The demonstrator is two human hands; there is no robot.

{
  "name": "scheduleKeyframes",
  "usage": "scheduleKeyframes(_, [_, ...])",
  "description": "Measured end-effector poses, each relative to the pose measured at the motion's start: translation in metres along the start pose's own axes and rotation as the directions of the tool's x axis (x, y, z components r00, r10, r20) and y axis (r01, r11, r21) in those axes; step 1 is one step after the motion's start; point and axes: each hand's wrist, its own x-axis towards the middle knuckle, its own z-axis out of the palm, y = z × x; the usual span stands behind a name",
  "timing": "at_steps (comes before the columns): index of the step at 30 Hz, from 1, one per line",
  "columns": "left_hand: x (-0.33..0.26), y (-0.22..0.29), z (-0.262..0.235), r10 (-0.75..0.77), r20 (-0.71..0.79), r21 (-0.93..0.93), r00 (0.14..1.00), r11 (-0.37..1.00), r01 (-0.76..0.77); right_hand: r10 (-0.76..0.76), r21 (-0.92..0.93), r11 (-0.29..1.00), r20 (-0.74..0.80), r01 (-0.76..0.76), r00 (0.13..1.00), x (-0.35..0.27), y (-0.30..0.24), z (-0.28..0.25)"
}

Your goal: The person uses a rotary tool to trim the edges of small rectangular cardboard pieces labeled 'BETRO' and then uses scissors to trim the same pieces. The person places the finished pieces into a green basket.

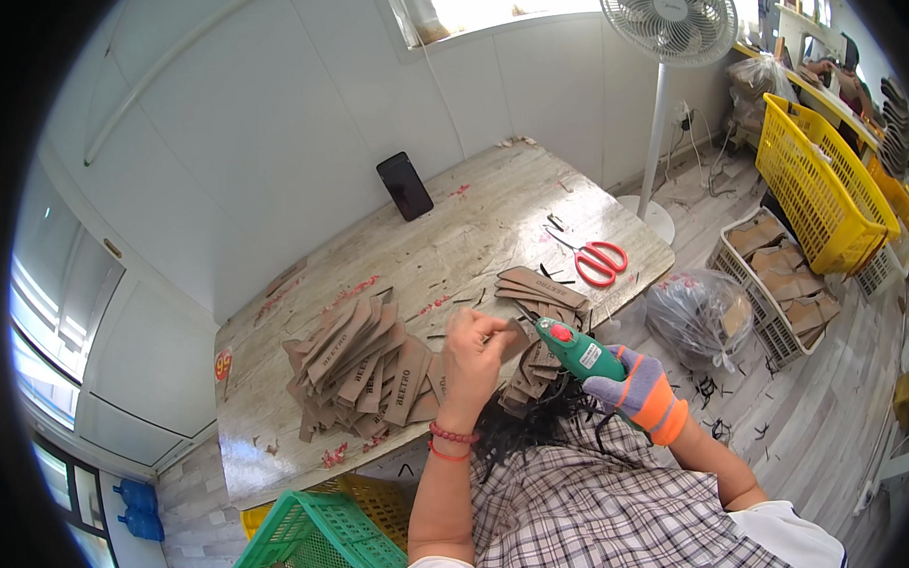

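Observation:
My bare left hand (474,345), with red bracelets at the wrist, is closed in a pinch on the edge of a brown strap piece (519,337). My right hand (641,393), in an orange and grey glove, is wrapped around a green handheld power tool (583,354) with a red button. The tool's dark tip points at the strap piece, close to my left fingers; whether it touches is too small to tell. A large heap of printed brown pieces (362,367) lies left of my left hand. A smaller stack of brown pieces (543,289) sits just beyond the tool.
Red-handled scissors (601,263) and a black phone (405,186) rest on the worn table (305,289). Black scraps (529,422) pile up on my plaid apron. A green crate (313,544) stands at lower left; a clear bag (698,316), crates (822,186) and a fan (669,21) are on the right.

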Motion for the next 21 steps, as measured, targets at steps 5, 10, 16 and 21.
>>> scheduleKeyframes(5, [0.010, -0.019, -0.015, -0.599, -0.364, -0.692, 0.713, 0.686, 0.224, 0.046, 0.068, 0.997, -0.028, -0.044, 0.999, -0.005, 0.007, -0.004])
scheduleKeyframes(10, [-0.031, -0.045, 0.011, -0.776, 0.231, -0.973, 0.587, -0.174, 0.153, 0.065, 0.027, 0.998, -0.006, -0.065, 0.998, -0.005, 0.016, 0.000])
scheduleKeyframes(16, [-0.034, -0.011, 0.028, -0.645, 0.223, -0.956, 0.731, 0.000, 0.292, 0.071, -0.074, 0.995, -0.017, -0.073, 0.997, -0.005, 0.018, 0.004])
scheduleKeyframes(21, [-0.031, -0.006, 0.031, -0.627, 0.132, -0.965, 0.768, 0.097, 0.245, 0.085, -0.116, 0.989, -0.033, -0.088, 0.996, -0.007, 0.009, 0.007])
